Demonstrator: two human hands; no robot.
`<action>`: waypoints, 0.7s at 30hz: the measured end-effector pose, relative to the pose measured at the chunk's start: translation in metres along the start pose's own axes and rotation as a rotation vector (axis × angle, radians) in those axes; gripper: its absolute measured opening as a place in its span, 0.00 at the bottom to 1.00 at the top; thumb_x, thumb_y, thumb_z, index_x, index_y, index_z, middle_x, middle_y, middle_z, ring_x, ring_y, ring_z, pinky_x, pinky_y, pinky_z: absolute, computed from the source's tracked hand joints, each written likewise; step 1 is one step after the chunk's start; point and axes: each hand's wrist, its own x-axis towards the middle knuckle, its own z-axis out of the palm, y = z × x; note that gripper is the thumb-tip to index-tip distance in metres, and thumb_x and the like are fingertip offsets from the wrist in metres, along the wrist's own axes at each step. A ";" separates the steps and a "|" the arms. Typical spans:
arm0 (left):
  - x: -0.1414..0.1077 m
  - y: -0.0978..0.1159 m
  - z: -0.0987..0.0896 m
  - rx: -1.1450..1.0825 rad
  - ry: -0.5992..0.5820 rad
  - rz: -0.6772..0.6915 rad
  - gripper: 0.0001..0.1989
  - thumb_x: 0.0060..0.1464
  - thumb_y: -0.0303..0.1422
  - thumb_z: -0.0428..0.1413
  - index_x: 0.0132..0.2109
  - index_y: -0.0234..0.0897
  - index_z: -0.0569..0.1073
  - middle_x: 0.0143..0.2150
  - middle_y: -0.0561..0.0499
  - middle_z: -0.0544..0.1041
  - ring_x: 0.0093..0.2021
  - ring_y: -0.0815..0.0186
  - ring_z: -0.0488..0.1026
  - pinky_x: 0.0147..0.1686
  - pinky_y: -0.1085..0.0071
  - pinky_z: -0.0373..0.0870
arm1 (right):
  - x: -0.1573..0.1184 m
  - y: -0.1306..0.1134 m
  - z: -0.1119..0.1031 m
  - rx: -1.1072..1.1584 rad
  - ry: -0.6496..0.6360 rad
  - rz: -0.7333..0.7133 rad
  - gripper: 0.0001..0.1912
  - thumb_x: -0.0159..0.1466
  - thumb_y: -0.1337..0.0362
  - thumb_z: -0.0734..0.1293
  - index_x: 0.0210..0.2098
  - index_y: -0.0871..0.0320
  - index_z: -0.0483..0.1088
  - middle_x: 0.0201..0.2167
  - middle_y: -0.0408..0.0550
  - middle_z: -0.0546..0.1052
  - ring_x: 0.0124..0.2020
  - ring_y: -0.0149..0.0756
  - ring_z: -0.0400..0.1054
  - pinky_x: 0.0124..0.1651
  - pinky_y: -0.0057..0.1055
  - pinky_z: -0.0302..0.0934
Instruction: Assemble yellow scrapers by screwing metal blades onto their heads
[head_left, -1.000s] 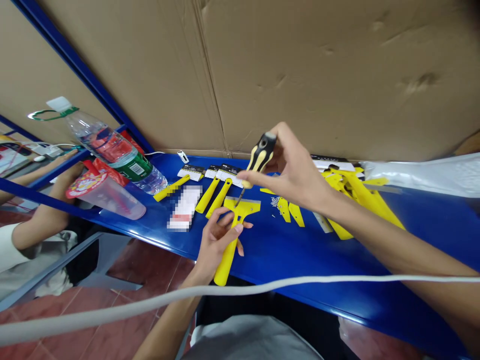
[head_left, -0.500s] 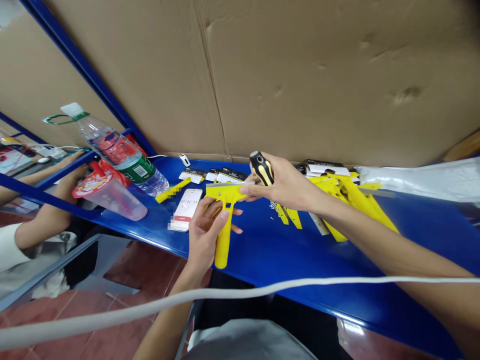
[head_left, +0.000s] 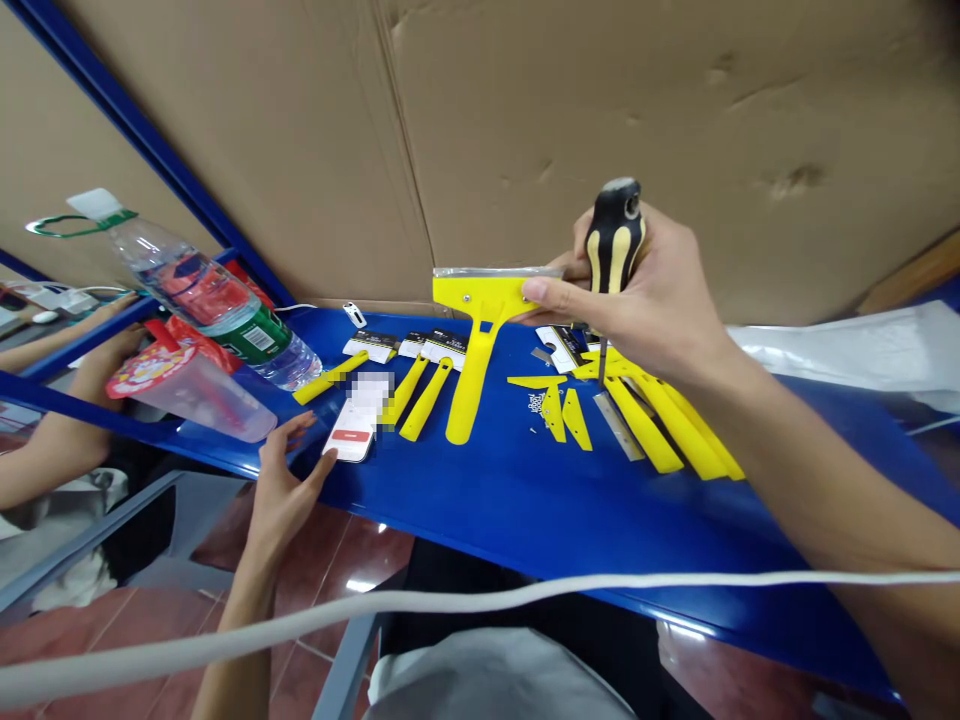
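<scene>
My right hand point(head_left: 652, 285) grips a yellow scraper point(head_left: 474, 365) by the right end of its wide head, handle hanging down. The same hand holds a black and cream screwdriver point(head_left: 616, 240), its shaft pointing down. A metal blade strip point(head_left: 495, 271) runs along the scraper's top edge. My left hand point(head_left: 289, 485) is open at the table's front edge, thumb at the lower corner of a phone point(head_left: 354, 425) that lies screen up. Loose yellow scraper pieces point(head_left: 576, 420) and small screws point(head_left: 537, 402) lie below my right hand.
Carded scrapers point(head_left: 426, 400) lie behind the phone; more scrapers point(head_left: 675, 420) are piled at right beside a plastic bag point(head_left: 847, 350). A water bottle point(head_left: 217, 295) and a plastic cup point(head_left: 199, 385) stand left. A white cable point(head_left: 480, 592) crosses in front. A co-worker's arm point(head_left: 67, 430) shows at far left.
My left hand has let go of the scraper and moved left to the phone. My right hand has lifted the scraper and screwdriver up and to the right.
</scene>
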 end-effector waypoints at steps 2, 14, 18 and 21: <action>0.005 0.002 0.006 0.048 0.011 0.003 0.33 0.57 0.49 0.66 0.65 0.39 0.72 0.62 0.38 0.77 0.63 0.45 0.72 0.65 0.46 0.69 | 0.000 0.001 0.003 -0.009 0.016 0.009 0.26 0.53 0.55 0.87 0.35 0.50 0.67 0.30 0.41 0.73 0.39 0.45 0.79 0.43 0.48 0.83; 0.026 0.005 0.028 0.028 0.021 -0.045 0.38 0.52 0.55 0.67 0.63 0.38 0.73 0.57 0.37 0.79 0.57 0.44 0.76 0.60 0.46 0.72 | -0.002 -0.002 0.006 -0.169 0.037 -0.009 0.26 0.54 0.51 0.86 0.34 0.49 0.68 0.29 0.40 0.73 0.36 0.42 0.74 0.41 0.44 0.77; 0.032 0.005 0.034 0.039 -0.002 -0.045 0.41 0.49 0.55 0.69 0.64 0.37 0.72 0.56 0.37 0.79 0.57 0.43 0.76 0.61 0.45 0.72 | -0.002 0.000 0.004 -0.236 0.021 -0.044 0.26 0.54 0.51 0.85 0.35 0.49 0.67 0.29 0.42 0.74 0.37 0.44 0.74 0.41 0.44 0.73; 0.032 0.009 0.034 0.019 0.010 -0.054 0.41 0.49 0.53 0.70 0.64 0.38 0.72 0.56 0.38 0.79 0.58 0.44 0.77 0.62 0.45 0.71 | -0.001 0.003 0.002 -0.291 0.028 -0.072 0.25 0.55 0.50 0.85 0.35 0.49 0.67 0.30 0.41 0.75 0.36 0.44 0.74 0.40 0.43 0.71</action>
